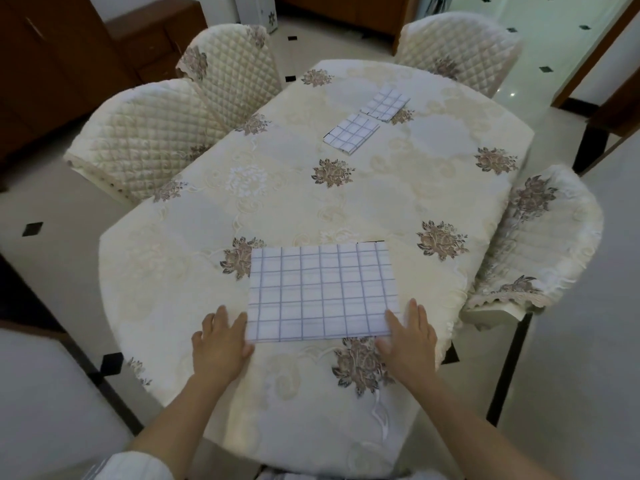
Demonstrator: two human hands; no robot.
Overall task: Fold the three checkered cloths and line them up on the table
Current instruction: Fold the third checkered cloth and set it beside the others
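Observation:
A white cloth with a blue check (320,292) lies flat as a wide rectangle near the front of the table. My left hand (220,344) pinches its near left corner, thumb under the edge. My right hand (410,336) pinches the near right corner the same way. Two smaller folded checkered cloths rest far back on the table: one (350,133) nearer, the other (385,103) just behind it to the right, almost corner to corner.
The table (194,271) wears a cream floral tablecloth. Quilted cream chairs stand around it: two on the left (145,140), one at the back right (460,46), one on the right (543,237). Dark wooden cabinets (52,64) line the left wall.

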